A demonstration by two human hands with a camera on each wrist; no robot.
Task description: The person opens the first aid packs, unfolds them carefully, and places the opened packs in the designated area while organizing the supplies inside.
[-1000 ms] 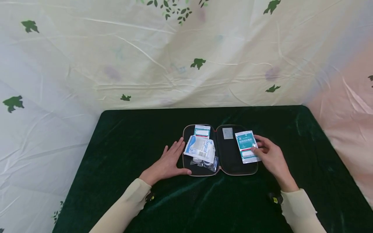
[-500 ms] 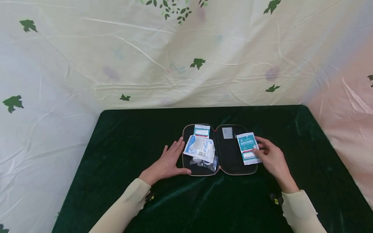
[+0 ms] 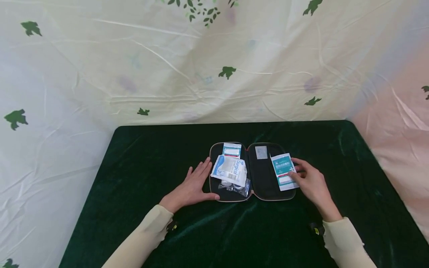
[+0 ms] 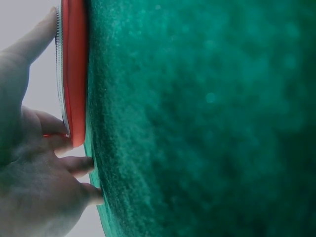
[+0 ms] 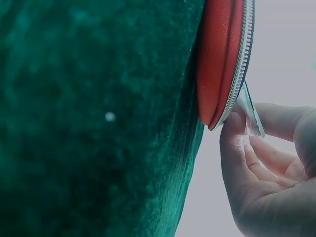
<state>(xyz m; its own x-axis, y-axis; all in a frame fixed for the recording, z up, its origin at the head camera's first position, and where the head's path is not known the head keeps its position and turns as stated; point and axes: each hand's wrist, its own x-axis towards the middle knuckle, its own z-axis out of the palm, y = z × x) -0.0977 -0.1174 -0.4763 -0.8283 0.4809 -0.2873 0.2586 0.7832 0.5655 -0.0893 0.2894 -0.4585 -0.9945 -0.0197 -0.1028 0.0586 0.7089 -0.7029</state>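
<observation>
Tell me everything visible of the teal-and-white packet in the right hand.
The flat, rectangular teal-and-white packet looks like thin, shiny film, with a narrow red stripe across its printed face; the small print is unreadable. The right hand pinches its right edge, thumb on the printed face. It slants, overlapping the right half of the open, black-lined red zippered case in the head view; whether they touch is unclear.

Around the case (image 3: 263, 182), the surface (image 3: 161, 152) is leaving room at twelve and six o'clock; the left hand (image 3: 191, 187) is blocking nine, the right hand (image 3: 313, 183) and packet (image 3: 282, 166) three.
</observation>
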